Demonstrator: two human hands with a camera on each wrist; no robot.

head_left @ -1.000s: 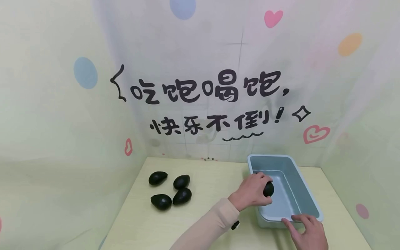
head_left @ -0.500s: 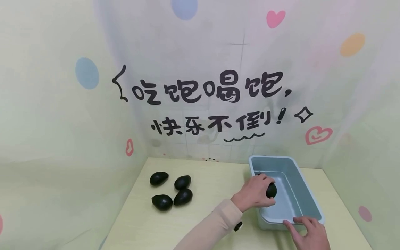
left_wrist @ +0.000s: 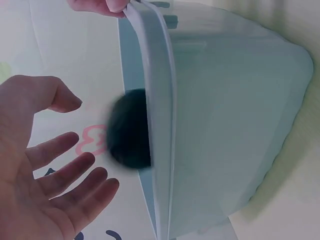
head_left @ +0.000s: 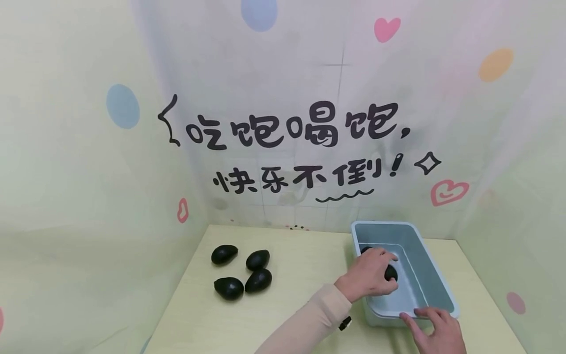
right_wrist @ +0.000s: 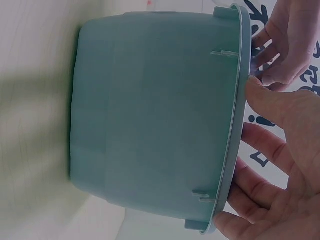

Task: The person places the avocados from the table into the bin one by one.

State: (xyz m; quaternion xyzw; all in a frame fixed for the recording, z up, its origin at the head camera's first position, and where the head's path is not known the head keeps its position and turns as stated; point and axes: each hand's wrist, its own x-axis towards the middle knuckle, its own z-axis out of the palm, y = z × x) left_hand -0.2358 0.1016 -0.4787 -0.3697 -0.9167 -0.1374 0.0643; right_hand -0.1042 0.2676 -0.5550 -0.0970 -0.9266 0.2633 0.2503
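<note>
Fingers of left hand (head_left: 370,271) spread loose over dark oval avocado (head_left: 391,273) inside pale blue plastic bin (head_left: 435,275) near tabletop's right edge; right hand (head_left: 435,328) fingertips flat on bin's near rim, likely steadying it. Four more avocados (head_left: 241,270) wait left.

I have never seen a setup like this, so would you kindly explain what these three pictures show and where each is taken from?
No machine: a person works bare-handed, wearing three cameras. The head view looks down at a pale table; the two sideways pictures come from the wrists. The left hand is inside a blue-grey tub beside a dark avocado; in its wrist view the fingers look spread, the avocado just off them. The right hand rests on the tub's near rim. Four more avocados lie left of it.
</note>
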